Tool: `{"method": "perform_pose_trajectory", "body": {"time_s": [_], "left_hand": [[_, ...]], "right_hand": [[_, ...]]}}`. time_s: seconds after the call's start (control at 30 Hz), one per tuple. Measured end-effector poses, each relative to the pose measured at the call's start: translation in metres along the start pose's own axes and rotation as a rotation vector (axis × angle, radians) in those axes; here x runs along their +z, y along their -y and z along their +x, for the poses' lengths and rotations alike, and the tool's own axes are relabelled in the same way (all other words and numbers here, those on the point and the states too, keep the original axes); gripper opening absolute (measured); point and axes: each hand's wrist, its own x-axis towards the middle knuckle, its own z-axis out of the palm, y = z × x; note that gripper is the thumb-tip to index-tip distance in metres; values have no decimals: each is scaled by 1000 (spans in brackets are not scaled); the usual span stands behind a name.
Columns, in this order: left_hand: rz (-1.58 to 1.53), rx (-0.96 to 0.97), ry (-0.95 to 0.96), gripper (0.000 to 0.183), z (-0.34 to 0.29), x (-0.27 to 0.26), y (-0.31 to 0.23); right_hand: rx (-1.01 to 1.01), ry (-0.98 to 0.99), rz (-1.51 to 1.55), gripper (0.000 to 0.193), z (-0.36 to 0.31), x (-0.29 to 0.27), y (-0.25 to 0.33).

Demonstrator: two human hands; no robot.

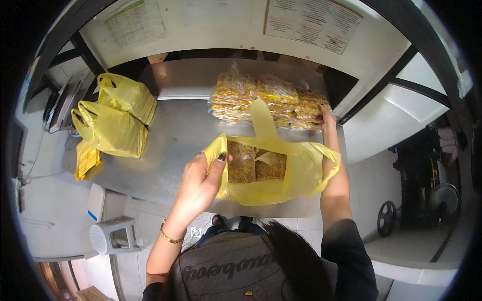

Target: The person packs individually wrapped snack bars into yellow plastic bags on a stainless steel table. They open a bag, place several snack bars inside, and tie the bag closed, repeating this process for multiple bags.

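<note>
A yellow plastic bag [261, 194] stands with its mouth spread at the near side of the metal table. Inside it lie clear-wrapped packs [242, 163] of brown food with yellow strips. My left hand [201, 178] pinches the bag's left rim, thumb on the inside. My right hand [327, 116] reaches past the bag's right handle to the far stack of similar packs [271, 98]. Its fingers are closed on the right end of a pack [309, 108], partly hidden by the stack. One bag handle [262, 120] sticks up toward that stack.
Two filled yellow bags [113, 130] stand on the left of the metal table [175, 125], beside folded yellow bags [87, 159]. A white wall with posted sheets [312, 22] rises behind. On the floor at left is a grey stool [113, 236]; a black fan [446, 198] is at right.
</note>
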Motion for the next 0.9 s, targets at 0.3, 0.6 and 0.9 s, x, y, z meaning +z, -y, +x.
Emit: {"method": "perform_pose_trajectory", "body": {"time_s": [0.3, 0.6, 0.9], "left_hand": [[19, -17, -100, 29, -19, -1, 2], [-9, -118, -112, 24, -24, -8, -13], [90, -146, -116, 27, -30, -13, -10]], "right_hand": [[70, 135, -670, 67, -24, 82, 17], [-16, 235, -1032, 73, -62, 74, -2], [109, 30, -1265, 78, -16, 149, 51]]}}
